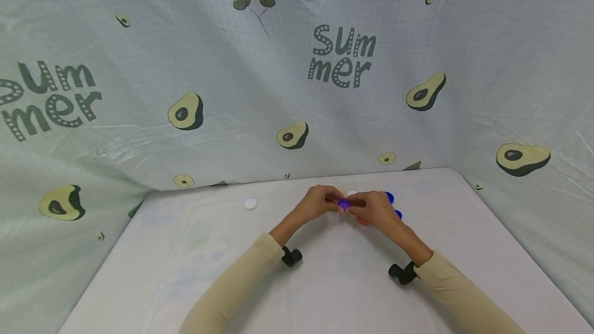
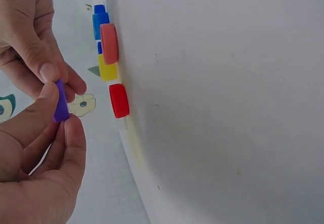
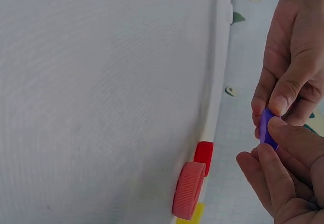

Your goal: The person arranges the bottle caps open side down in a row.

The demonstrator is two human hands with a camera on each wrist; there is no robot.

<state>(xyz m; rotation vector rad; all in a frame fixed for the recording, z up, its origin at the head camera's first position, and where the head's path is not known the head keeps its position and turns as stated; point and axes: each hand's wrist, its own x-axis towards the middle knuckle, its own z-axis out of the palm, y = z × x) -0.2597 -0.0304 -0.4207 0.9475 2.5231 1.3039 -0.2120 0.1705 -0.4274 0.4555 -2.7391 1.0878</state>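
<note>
A small purple bottle cap is held up over the far half of the white table, between the two hands. My left hand pinches it from one side with thumb and fingertips. From the other side, my right hand pinches the same cap. Seen edge-on in the left wrist view, the purple cap has both thumbs at its near rim. In the right wrist view the purple cap is partly covered by fingertips. A salmon-red cap lies below the right hand, partly hidden by it.
A white cap lies alone to the left. Around the right hand are blue caps and another white cap. The left wrist view also shows a yellow cap and a bright red cap. A printed curtain hangs behind the table.
</note>
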